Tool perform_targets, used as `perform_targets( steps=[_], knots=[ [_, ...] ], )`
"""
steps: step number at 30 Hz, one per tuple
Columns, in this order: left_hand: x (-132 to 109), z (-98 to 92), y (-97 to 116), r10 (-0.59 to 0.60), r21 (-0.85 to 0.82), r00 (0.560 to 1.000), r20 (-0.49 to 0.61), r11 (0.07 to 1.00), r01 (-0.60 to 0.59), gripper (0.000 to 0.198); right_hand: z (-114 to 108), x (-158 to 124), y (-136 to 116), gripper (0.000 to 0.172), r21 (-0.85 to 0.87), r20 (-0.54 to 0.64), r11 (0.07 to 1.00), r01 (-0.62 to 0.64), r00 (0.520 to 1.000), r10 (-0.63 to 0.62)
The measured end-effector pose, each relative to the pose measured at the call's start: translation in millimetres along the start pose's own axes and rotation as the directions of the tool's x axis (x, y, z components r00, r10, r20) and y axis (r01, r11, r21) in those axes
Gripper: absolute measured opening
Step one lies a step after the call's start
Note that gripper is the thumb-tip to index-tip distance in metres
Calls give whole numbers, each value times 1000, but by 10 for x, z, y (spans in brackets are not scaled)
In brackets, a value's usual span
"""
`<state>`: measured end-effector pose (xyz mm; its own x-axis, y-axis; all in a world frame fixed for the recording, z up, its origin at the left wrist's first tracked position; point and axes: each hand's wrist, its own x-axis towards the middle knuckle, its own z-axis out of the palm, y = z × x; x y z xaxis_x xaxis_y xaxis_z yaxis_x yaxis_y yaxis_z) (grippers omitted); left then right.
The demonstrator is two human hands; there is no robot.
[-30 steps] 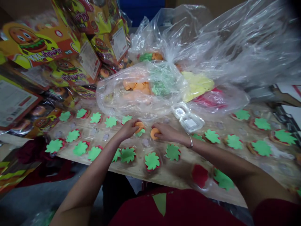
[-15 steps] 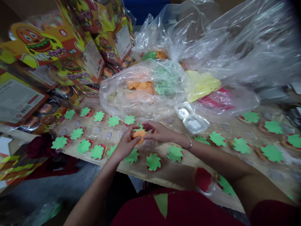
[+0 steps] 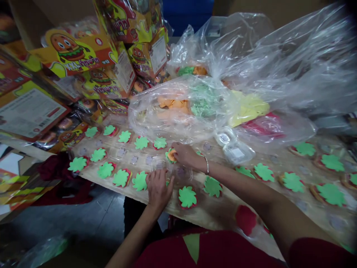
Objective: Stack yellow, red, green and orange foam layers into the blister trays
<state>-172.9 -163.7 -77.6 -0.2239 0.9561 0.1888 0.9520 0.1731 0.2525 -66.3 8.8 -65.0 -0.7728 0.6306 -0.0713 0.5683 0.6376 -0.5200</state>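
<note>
My right hand (image 3: pixel 184 154) pinches a small orange disc (image 3: pixel 172 155) over a green leaf-edged piece in the middle of the table. Nearer to me, my left hand (image 3: pixel 160 188) rests with its fingers spread over a clear tray and a green piece that it mostly covers. Rows of green scalloped pieces (image 3: pixel 187 197) on red layers sit in clear trays around both hands. Between the hands lies an open clear tray (image 3: pixel 181 173). Another open clear container (image 3: pixel 237 150) stands to the right.
Behind the rows lie clear bags (image 3: pixel 156 100) with orange, green, yellow and red pieces. Printed burger boxes (image 3: pixel 75 48) are stacked at the back left. A red disc (image 3: pixel 245 220) lies near the front edge, by my right forearm.
My hands have moved apart. The orange disc, earlier between both hands, is now at my right hand only, and my left hand has come down toward me. The whole view has shifted slightly.
</note>
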Motion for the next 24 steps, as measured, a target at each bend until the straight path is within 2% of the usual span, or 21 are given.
perform_targets(
  steps=[2,7,13,16,19,21,22,23,24],
  knots=[
    [18,-5,-1,2,2,1000,-1,1000,-2,25,1,6,-1,27,-31,13,1000,-1,1000,1],
    [55,-15,-9,1,28,1000,30,1000,-2,24,-31,36,78,20,45,-5,999,17,1000,-17],
    [36,3,-31,20,12,1000,24,1000,-20,22,-43,-41,-31,21,-185,24,981,58,998,-55],
    [37,27,-32,20,35,999,-25,999,-19,30,-232,-71,-149,18,-234,-54,963,134,987,-150],
    [115,73,-12,100,79,994,-46,992,-96,55,-556,74,-111,23,-195,-281,969,152,938,-203],
    [202,99,11,154,83,988,-7,985,-153,58,-776,301,55,23,-134,-445,986,95,883,-146],
    [246,107,22,159,81,987,14,984,-159,56,-866,441,172,25,-98,-479,994,44,873,-86],
    [284,112,32,147,81,989,26,985,-149,53,-936,586,301,27,-65,-464,998,-16,886,-16],
    [315,116,40,128,85,991,29,988,-129,50,-985,729,430,30,-47,-390,995,-87,919,62]
  ],
)
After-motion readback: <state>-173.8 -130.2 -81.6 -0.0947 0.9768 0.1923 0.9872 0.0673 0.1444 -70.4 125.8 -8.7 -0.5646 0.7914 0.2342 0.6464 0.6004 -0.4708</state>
